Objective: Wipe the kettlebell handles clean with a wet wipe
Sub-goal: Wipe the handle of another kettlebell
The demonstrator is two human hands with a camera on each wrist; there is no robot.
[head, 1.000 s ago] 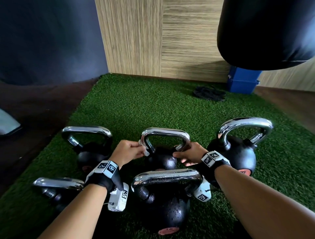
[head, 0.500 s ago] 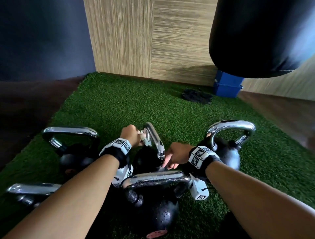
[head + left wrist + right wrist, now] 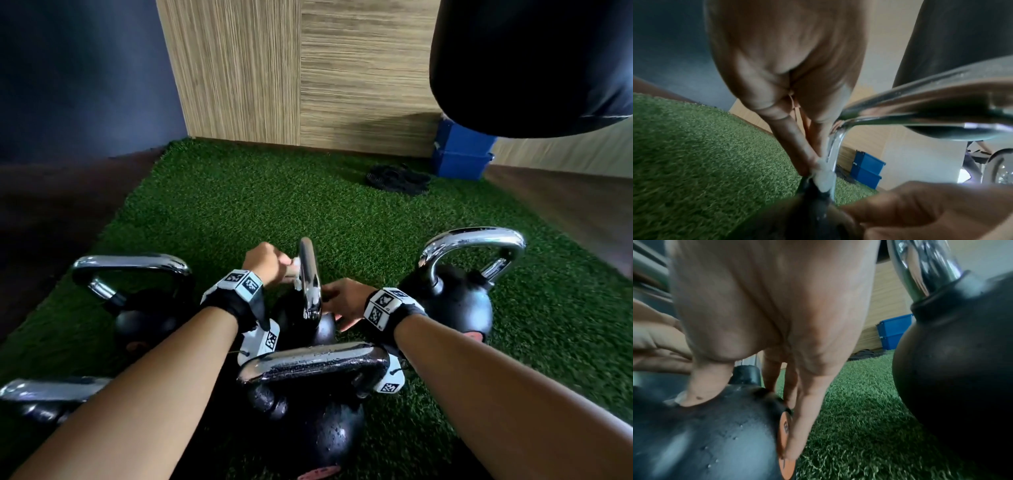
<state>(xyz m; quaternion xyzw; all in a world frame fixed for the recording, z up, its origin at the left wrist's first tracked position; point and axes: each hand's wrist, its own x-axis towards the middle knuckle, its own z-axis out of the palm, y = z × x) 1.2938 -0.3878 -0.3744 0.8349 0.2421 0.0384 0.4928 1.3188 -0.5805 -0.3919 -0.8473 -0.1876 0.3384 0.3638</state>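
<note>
**Middle kettlebell turned edge-on under the wipe**

Turned since a second ago, the middle kettlebell (image 3: 301,329) now shows its chrome handle (image 3: 309,281) edge-on to the head camera, where earlier the loop faced the person broadside. Both hands have stayed on it through the turn.

The left hand (image 3: 265,263) has its fingers curled, pinching a small white wet wipe (image 3: 295,272) against the left side of the handle. From the left wrist view the wipe (image 3: 823,175) is bunched at the fingertips (image 3: 807,164) and pressed to the lower part of the handle's upright, just above the black body.

The right hand (image 3: 342,301) rests on the same kettlebell from the right side. In the right wrist view its thumb (image 3: 701,391) presses on top of the black body while the straight fingers (image 3: 797,426) reach down the side over an orange disc (image 3: 784,439); it grips nothing.

This kettlebell stands on green turf (image 3: 239,212) among four others: one close in front with water beads on its handle (image 3: 315,363), one to the right (image 3: 455,301), one to the left (image 3: 144,308), and one at the lower left edge (image 3: 44,397) partly hidden by the left forearm.

Farther back, a dark coiled item (image 3: 397,178) lies on the turf near a blue box (image 3: 459,154) by the wood-panel wall (image 3: 308,68). A black punching bag (image 3: 534,61) hangs at upper right.
</note>
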